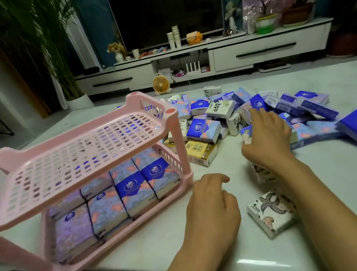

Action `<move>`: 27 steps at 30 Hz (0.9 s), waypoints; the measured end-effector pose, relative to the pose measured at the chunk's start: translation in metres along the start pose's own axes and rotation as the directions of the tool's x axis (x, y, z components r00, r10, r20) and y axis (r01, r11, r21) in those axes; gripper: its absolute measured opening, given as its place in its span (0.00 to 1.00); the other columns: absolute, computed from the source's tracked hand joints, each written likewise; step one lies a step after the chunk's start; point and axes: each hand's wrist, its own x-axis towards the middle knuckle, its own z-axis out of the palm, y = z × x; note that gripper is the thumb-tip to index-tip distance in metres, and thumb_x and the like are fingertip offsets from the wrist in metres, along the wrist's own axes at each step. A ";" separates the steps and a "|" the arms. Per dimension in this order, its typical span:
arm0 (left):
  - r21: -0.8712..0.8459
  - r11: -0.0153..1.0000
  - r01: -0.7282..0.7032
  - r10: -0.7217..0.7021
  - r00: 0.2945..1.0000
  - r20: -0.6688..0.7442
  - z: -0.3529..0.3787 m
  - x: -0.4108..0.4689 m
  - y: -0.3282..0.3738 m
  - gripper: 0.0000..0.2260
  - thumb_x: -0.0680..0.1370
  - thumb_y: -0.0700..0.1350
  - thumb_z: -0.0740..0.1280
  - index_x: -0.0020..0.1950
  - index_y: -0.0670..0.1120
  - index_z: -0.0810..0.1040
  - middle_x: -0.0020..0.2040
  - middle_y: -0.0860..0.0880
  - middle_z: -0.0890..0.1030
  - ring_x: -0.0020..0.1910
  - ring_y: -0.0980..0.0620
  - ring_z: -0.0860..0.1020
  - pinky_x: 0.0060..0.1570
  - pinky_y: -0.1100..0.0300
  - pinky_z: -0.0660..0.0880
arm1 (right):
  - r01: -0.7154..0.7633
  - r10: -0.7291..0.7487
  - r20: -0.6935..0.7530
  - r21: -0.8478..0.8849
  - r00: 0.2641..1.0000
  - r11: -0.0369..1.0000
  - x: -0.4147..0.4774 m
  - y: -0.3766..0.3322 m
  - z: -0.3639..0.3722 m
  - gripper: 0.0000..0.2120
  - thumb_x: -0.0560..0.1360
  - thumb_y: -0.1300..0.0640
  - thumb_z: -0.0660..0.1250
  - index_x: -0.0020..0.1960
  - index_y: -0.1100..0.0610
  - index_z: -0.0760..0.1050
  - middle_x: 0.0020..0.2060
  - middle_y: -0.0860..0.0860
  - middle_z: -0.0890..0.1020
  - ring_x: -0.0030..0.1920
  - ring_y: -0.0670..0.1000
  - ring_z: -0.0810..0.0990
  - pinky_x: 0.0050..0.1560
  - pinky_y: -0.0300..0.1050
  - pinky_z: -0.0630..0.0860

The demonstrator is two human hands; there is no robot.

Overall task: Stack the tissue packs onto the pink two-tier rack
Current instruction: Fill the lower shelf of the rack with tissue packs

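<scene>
The pink two-tier rack (68, 156) stands at the table's left. Its top tier is bare; the bottom tier holds several blue-and-lilac tissue packs (132, 185) laid side by side. A loose pile of tissue packs (259, 112) covers the table's far right. My right hand (266, 136) reaches into that pile, fingers curled over a blue pack (247, 135) at its near edge. My left hand (212, 207) hovers over the table just right of the rack, fingers loosely curled and holding nothing. A white flower-print pack (271, 214) lies under my right forearm.
A yellow pack (201, 152) lies beside the rack's right leg. Another white pack (263, 175) sits partly hidden under my right wrist. Beyond the white table (185, 241) are a TV cabinet (252, 51), a small fan (161, 84) and potted plants.
</scene>
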 end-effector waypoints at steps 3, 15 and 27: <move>-0.013 1.000 -0.002 0.002 1.000 -0.004 0.000 0.002 -0.001 0.16 0.79 0.42 0.56 0.66 0.52 0.69 0.65 0.56 0.69 0.64 0.61 0.63 0.53 0.76 0.54 | -0.018 0.018 0.013 0.005 1.000 1.000 0.006 -0.001 -0.002 0.38 0.69 0.57 0.65 0.74 0.56 0.51 0.71 0.57 0.61 0.73 0.57 0.52 0.72 0.56 0.47; -0.030 0.999 -0.037 0.036 0.998 -0.050 -0.004 0.005 -0.010 0.15 0.77 0.44 0.55 0.62 0.50 0.72 0.61 0.54 0.72 0.61 0.60 0.67 0.55 0.76 0.57 | 0.267 -0.272 0.101 0.059 0.957 0.962 0.025 -0.042 0.048 0.29 0.76 0.52 0.61 0.74 0.52 0.55 0.69 0.59 0.61 0.69 0.59 0.59 0.68 0.52 0.59; -0.677 0.696 0.239 -0.257 0.963 0.076 -0.011 0.017 0.012 0.18 0.73 0.68 0.59 0.57 0.61 0.70 0.51 0.56 0.80 0.52 0.60 0.78 0.52 0.61 0.75 | -0.092 -0.119 0.253 0.689 0.960 0.719 -0.018 -0.014 -0.043 0.20 0.67 0.53 0.74 0.56 0.54 0.74 0.48 0.50 0.78 0.45 0.47 0.77 0.43 0.40 0.74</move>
